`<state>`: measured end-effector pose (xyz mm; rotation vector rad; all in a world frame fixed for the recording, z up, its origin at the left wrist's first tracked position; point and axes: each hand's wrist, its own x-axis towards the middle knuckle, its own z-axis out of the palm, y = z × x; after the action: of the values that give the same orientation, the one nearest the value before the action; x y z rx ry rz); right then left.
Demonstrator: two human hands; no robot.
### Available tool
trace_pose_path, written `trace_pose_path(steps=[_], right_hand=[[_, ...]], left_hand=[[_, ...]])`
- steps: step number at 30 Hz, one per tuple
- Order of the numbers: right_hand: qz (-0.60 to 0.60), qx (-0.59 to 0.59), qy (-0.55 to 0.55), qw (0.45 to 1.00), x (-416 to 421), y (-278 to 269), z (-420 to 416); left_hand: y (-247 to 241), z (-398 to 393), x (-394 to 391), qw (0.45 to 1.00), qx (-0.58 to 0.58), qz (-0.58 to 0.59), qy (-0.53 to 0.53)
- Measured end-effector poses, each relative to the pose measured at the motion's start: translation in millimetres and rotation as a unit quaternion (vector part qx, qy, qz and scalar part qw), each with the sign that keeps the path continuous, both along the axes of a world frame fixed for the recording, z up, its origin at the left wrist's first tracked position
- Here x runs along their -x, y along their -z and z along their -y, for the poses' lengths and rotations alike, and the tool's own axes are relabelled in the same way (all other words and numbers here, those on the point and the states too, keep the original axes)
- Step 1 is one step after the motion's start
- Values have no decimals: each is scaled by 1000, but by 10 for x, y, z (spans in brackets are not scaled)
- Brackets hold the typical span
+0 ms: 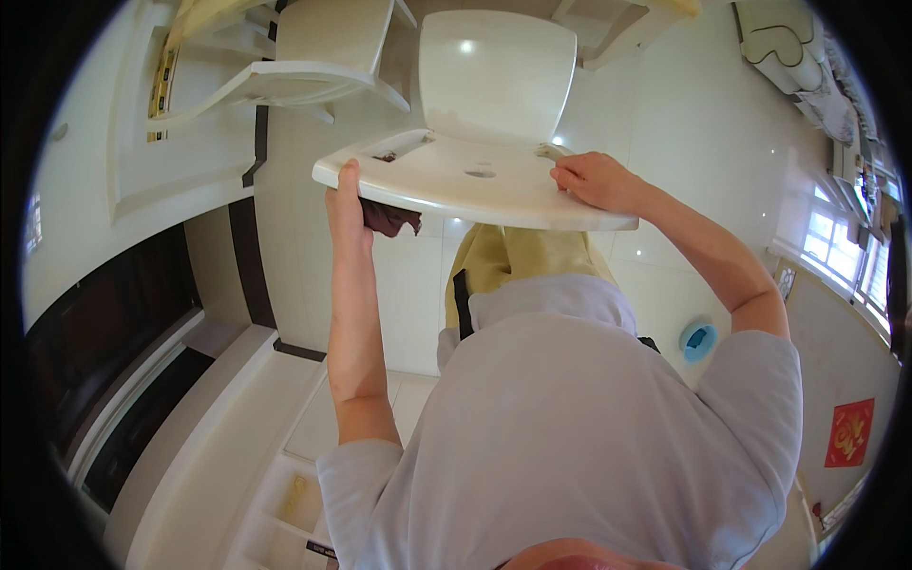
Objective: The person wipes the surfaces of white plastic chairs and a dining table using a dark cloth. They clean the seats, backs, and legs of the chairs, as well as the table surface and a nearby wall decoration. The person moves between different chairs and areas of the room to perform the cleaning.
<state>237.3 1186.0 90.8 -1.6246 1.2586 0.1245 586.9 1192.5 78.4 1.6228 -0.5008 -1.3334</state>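
A white chair stands before me, its backrest (456, 187) nearest my body and its seat (497, 78) beyond. My left hand (348, 203) is at the left end of the backrest, thumb over the top edge, with a dark reddish-brown cloth (390, 218) hanging behind it; some of that cloth shows through a slot in the backrest. My right hand (588, 182) rests on the right part of the backrest, fingers curled at its slot. Whether anything lies under those fingers is hidden.
A second white chair (324, 35) stands at the upper left, beside white furniture. On the tiled floor to the right is a light-blue basin (697, 341). A sofa (780, 43) is at the upper right. White shelves (285, 499) are at the lower left.
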Motion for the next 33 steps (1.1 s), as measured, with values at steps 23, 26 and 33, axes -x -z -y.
trace_pose_path(steps=[23, 26, 33], right_hand=[[528, -89, 251, 806, 404, 40, 505], [458, -236, 378, 769, 914, 448, 751], [280, -62, 385, 877, 1587, 1622, 1558]], left_hand=[[-437, 178, 2851, 969, 183, 99, 130], [-314, 371, 3379, 926, 87, 310, 199], [-142, 474, 3687, 897, -10, 407, 171]])
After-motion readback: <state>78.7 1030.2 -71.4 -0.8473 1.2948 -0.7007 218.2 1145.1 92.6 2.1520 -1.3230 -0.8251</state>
